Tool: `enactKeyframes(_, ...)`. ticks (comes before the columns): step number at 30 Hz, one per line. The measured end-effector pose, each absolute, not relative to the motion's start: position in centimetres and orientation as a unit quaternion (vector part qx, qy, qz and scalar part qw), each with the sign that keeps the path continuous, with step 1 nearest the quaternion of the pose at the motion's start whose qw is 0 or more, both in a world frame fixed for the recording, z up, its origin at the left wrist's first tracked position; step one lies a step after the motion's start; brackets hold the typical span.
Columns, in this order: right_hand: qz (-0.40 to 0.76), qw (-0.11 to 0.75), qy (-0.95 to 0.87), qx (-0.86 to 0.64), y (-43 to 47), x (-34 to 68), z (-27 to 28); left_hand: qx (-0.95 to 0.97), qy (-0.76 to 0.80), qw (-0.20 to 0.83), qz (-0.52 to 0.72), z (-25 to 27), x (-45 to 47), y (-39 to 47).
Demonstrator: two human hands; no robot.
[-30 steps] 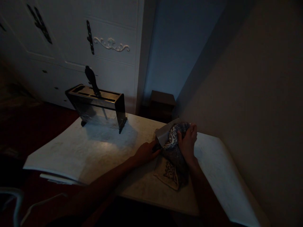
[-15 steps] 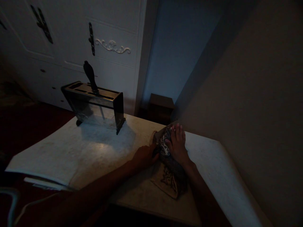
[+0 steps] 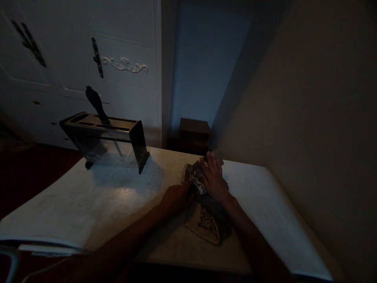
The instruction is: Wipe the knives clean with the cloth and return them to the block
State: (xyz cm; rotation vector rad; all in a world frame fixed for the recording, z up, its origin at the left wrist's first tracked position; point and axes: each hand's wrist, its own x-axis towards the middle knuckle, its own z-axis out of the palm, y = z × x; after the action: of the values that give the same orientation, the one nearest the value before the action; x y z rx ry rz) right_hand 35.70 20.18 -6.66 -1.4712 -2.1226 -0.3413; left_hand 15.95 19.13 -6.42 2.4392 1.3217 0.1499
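Observation:
A bunched dark cloth with a pale pattern (image 3: 198,184) lies on the light tabletop (image 3: 118,212), close to its front right part. My left hand (image 3: 176,198) is closed at the cloth's left edge, its fingertips partly lost in shadow. On top of the cloth rests my right hand (image 3: 214,179), palm down with fingers stretched forward. Beyond its fingertips a flat, dull brownish piece (image 3: 219,160) sticks out; its kind is hard to tell in the dim light. Towards me, a tan cloth part with a dark print (image 3: 206,226) spreads below the bundle.
A clear-sided knife block (image 3: 110,151) stands at the table's back left, with one black-handled knife (image 3: 96,103) in it. Behind are a white cabinet (image 3: 126,94) and a small dark box-like piece (image 3: 194,131). A wall (image 3: 318,129) borders the right side.
The view has shifted, so the cabinet and knife block sit further left and lower. My right hand has slid slightly over the cloth, and the flat piece beyond it shows differently.

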Motion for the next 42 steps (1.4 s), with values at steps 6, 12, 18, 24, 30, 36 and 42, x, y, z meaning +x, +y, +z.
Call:
enactKeyframes(6, -0.138, 0.335, -0.754, -0.548, 21.5, 37.0, -6.9, 0.874, 0.450, 0.176, 0.046, -6.6, 15.8, 19.2)
enactKeyframes(12, -0.104, 0.378, -0.694, -0.604, 22.6, 39.6, -7.5, 0.863, 0.467, 0.188, 0.038, -6.4, 15.8, 19.1)
enactKeyframes(18, -0.078, 0.409, -0.618, -0.667, 23.0, 41.4, -8.6, 0.860, 0.468, 0.202, 0.038, -6.1, 15.8, 19.1)
enactKeyframes(24, -0.027, 0.402, -0.580, -0.708, 23.0, 41.9, -8.9, 0.847, 0.471, 0.234, 0.079, -6.3, 15.5, 19.5)
enactKeyframes(30, -0.030, 0.441, -0.578, -0.686, 22.5, 41.6, -8.3, 0.829, 0.484, 0.256, 0.109, -6.8, 15.4, 19.8)
enactKeyframes(36, -0.096, 0.444, -0.656, -0.603, 21.7, 40.2, -7.2, 0.835, 0.490, 0.232, 0.093, -6.5, 15.6, 19.6)
enactKeyframes(42, -0.117, 0.408, -0.730, -0.536, 20.7, 38.0, -6.1, 0.848, 0.493, 0.185, 0.052, -6.6, 15.9, 19.3)
